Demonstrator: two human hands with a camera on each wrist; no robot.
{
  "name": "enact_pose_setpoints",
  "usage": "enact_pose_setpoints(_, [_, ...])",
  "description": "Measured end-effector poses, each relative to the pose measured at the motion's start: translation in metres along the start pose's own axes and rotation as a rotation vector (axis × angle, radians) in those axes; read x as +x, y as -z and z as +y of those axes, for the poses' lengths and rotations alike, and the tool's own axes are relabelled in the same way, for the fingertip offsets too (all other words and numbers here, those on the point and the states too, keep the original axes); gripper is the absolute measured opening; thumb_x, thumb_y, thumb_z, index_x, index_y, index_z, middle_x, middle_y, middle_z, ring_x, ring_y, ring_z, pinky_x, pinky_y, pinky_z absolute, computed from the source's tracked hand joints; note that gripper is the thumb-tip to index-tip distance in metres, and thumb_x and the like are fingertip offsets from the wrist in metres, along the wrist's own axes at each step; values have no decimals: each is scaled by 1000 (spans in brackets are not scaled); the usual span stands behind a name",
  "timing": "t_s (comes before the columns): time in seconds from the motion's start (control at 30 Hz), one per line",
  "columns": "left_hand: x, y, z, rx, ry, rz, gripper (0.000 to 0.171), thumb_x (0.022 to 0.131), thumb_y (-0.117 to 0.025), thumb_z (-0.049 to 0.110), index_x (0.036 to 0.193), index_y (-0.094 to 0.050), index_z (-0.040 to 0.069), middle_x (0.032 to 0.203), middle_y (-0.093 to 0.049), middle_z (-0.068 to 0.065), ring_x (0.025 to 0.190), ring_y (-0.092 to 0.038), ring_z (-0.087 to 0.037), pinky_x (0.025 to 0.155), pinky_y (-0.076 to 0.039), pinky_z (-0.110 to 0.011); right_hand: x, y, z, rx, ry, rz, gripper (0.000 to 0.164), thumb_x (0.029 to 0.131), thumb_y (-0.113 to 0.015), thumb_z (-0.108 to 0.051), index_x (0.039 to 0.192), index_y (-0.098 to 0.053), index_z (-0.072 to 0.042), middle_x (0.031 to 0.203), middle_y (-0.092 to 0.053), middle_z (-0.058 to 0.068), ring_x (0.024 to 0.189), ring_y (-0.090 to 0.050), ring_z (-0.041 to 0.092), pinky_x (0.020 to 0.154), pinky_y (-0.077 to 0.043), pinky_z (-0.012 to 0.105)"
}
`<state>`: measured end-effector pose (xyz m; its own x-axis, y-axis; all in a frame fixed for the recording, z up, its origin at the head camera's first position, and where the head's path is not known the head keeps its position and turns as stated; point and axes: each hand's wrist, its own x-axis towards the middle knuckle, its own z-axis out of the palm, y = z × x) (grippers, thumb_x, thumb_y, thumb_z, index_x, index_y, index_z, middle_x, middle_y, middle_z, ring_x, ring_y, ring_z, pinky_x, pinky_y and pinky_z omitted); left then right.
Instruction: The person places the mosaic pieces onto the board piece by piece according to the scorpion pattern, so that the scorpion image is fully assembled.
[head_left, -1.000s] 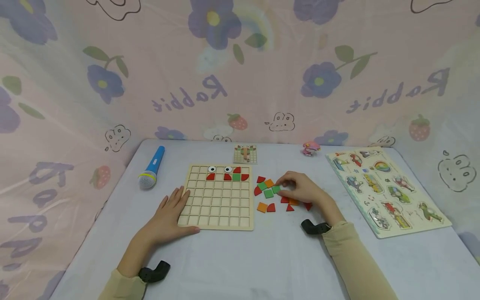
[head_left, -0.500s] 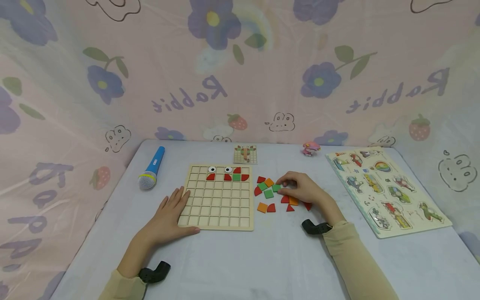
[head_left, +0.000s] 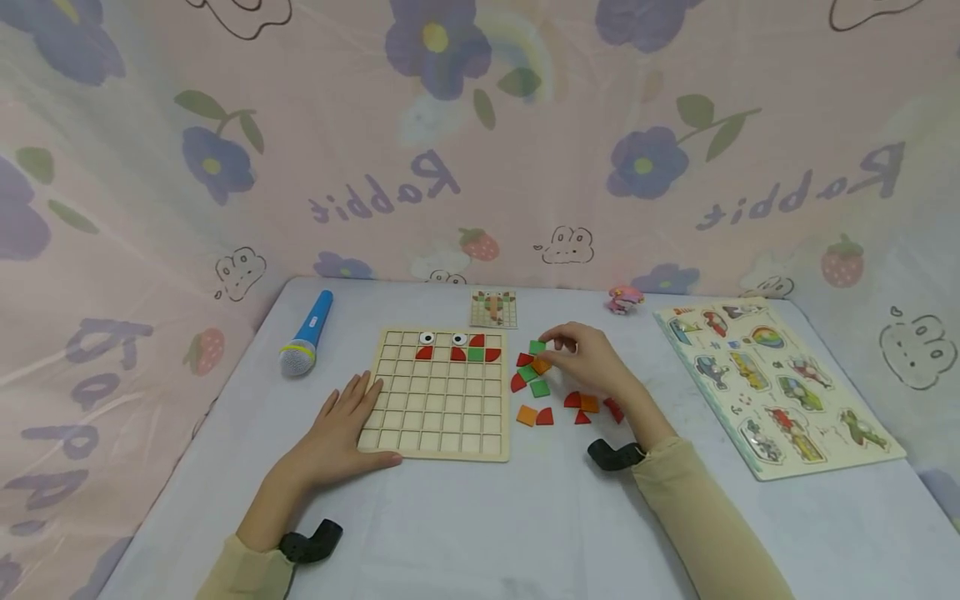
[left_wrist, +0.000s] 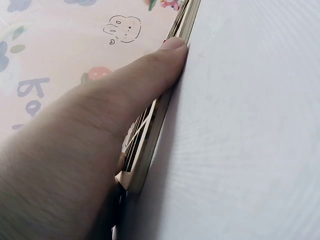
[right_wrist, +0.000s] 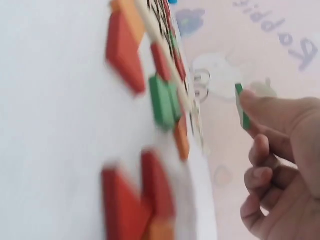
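My right hand pinches a green square tile between thumb and fingertips, lifted above the table in the right wrist view. Its other fingers curl loosely. Below and around it lie loose red, orange and green tiles. To their left is a wooden grid board. Two eye discs sit in its top row, with several red pieces and one green square set in cells nearby. My left hand lies at the board's lower left corner, fingers over the left edge, thumb along the near edge.
A small pattern card lies behind the board. A blue toy microphone is at the back left, a pink figurine at the back right. A picture puzzle board occupies the table's right side.
My right hand has picked the green tile from beside the pile and carried it away from me and slightly left. The left hand stays on the board.
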<state>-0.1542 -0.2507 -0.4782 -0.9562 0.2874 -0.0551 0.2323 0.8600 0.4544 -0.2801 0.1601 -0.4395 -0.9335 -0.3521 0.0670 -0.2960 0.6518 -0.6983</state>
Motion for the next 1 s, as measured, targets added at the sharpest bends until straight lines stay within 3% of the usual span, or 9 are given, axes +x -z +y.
enact_pose_setpoints(0.2, [1, 0, -1, 4, 3, 0, 125, 81, -78, 71, 168, -24, 1, 175, -13, -25, 164, -7, -43, 129, -6, -65, 29, -24, -40, 30, 47, 35, 31, 98, -79, -25, 121, -76, -5, 95, -60, 7, 91, -49, 24, 78, -40, 37])
enact_pose_setpoints(0.5, [1, -2, 0, -6, 12, -10, 125, 81, -78, 72, 168, -23, 1, 176, -13, -24, 164, -6, -42, 129, -6, -65, 61, -78, -85, 76, 145, 40, 28, 98, -79, -22, 119, -78, -3, 94, -65, 8, 84, -51, 21, 70, -40, 29])
enact_pose_setpoints(0.7, [1, -2, 0, 2, 13, -13, 125, 81, -77, 73, 168, -22, 2, 176, -13, -24, 164, -6, -42, 129, -5, -64, 74, -110, -106, 42, 119, -26, 27, 98, -78, -25, 119, -80, -8, 102, -65, 9, 90, -53, 20, 73, -42, 29])
enact_pose_setpoints(0.87, [1, -2, -1, 3, 7, -14, 125, 82, -76, 73, 168, -22, 2, 176, -13, -24, 164, -6, -42, 129, -5, -64, 84, -126, -116, -30, 110, -30, 25, 98, -79, -28, 116, -82, -10, 105, -67, 12, 89, -55, 20, 72, -44, 28])
enact_pose_setpoints(1.0, [2, -1, -1, 7, -1, -8, 125, 81, -76, 74, 168, -22, 2, 176, -13, -23, 164, -6, -41, 130, -5, -64, 90, -135, -118, -92, 87, -17, 25, 97, -80, -32, 116, -83, -15, 105, -69, 11, 94, -60, 23, 79, -50, 36])
